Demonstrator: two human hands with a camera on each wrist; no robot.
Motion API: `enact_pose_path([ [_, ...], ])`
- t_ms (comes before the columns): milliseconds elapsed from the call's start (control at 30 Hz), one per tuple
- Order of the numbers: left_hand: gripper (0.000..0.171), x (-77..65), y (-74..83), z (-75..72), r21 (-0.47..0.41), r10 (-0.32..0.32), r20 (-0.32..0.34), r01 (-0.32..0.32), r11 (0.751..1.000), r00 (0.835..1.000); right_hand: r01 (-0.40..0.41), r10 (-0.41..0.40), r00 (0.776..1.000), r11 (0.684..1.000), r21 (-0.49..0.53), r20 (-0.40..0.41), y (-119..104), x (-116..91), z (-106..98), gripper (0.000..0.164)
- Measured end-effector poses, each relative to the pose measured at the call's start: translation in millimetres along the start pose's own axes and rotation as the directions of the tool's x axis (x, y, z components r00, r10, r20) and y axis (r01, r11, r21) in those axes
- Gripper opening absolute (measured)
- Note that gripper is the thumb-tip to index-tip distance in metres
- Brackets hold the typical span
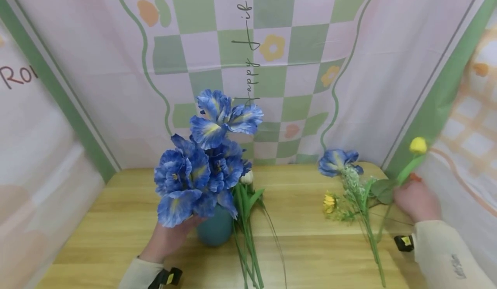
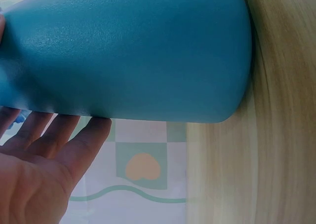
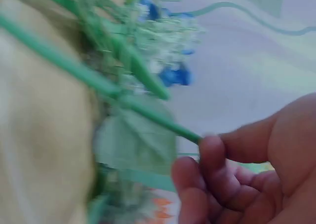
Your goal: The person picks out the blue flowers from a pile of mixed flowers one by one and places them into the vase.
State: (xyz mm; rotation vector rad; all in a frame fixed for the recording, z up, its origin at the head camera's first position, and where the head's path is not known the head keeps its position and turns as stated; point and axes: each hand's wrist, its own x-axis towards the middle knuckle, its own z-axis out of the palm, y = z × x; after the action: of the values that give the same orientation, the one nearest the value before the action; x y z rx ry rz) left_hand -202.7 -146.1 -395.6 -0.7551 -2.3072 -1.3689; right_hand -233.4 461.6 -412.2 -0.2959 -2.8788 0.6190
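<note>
A blue-green vase point(image 1: 215, 228) stands on the table, filled with large blue irises point(image 1: 194, 172) that hide its mouth. My left hand point(image 1: 171, 237) holds the vase from the left; in the left wrist view the fingers point(image 2: 84, 140) touch one side of the vase point(image 2: 148, 51), and the thumb tip shows on the other. At the right, my right hand point(image 1: 419, 200) pinches the green stem point(image 3: 158, 120) of a yellow tulip point(image 1: 418, 145) between thumb and fingertips. The bloom stands above the hand, tilted right.
Beside the vase lie green-stemmed flowers point(image 1: 248, 233) with a white bloom. Another loose bunch point(image 1: 363, 202) near my right hand has a blue iris point(image 1: 338, 161), a yellow flower point(image 1: 329, 202) and leaves. A patterned cloth point(image 1: 295, 129) rises behind the wooden table point(image 1: 306, 246).
</note>
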Motion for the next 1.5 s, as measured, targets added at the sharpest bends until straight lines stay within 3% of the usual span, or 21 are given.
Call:
enact_pose_path([
  [100, 0.067, -3.2, -14.0, 2.9, -0.006, 0.008, -0.003, -0.008, 1.000, 1.000, 0.018, -0.017, 0.994, 1.000, 0.002, -0.109, -21.0, -7.7, -10.4, 0.046],
  [233, 0.069, -6.1, -32.6, 6.1, -0.021, -0.015, 0.000, 0.015, 1.000, 1.000, 0.072, -0.055, 0.972, 0.995, 0.068, -0.229, -68.9, -21.8, -18.7, 0.047],
  [333, 0.071, -5.5, -38.2, 6.3, -0.026, -0.023, 0.006, 0.024, 0.999, 1.000, 0.167, -0.138, 0.961, 0.980, 0.105, -0.239, -109.6, -33.1, -16.9, 0.041],
  [467, 0.071, -3.9, -38.5, 5.8, -0.018, -0.011, 0.006, 0.011, 1.000, 1.000, 0.238, -0.239, 0.971, 0.945, 0.223, -0.023, -165.3, -52.1, 2.2, 0.031],
  [600, 0.071, -3.6, -37.4, 5.3, -0.021, -0.018, 0.011, 0.018, 1.000, 1.000, 0.167, -0.272, 0.934, 0.905, 0.391, 0.231, -214.3, -74.4, 43.4, 0.013],
  [767, 0.071, -5.0, -38.3, 5.0, -0.038, -0.018, 0.004, 0.018, 0.999, 1.000, 0.180, -0.335, 0.886, 0.887, 0.426, 0.322, -256.2, -92.9, 92.9, 0.009],
  [1000, 0.072, -7.3, -42.2, 5.9, -0.056, -0.032, -0.001, 0.032, 0.998, 0.999, 0.279, -0.438, 0.842, 0.854, 0.439, 0.316, -277.9, -99.2, 126.3, 0.015],
  [1200, 0.069, -6.1, -39.6, 7.8, -0.040, -0.033, 0.000, 0.033, 0.999, 0.999, 0.295, -0.441, 0.822, 0.871, 0.392, 0.361, -274.8, -100.1, 138.0, 0.012],
  [1367, 0.064, -5.6, -28.3, 7.7, -0.037, -0.042, -0.006, 0.041, 0.998, 0.999, 0.293, -0.441, 0.822, 0.870, 0.397, 0.359, -267.4, -100.7, 139.7, 0.009],
  [1500, 0.061, -4.6, -19.5, 7.3, -0.055, -0.045, -0.007, 0.044, 0.998, 0.999, 0.304, -0.434, 0.835, 0.876, 0.375, 0.337, -258.4, -99.5, 136.8, 0.013],
])
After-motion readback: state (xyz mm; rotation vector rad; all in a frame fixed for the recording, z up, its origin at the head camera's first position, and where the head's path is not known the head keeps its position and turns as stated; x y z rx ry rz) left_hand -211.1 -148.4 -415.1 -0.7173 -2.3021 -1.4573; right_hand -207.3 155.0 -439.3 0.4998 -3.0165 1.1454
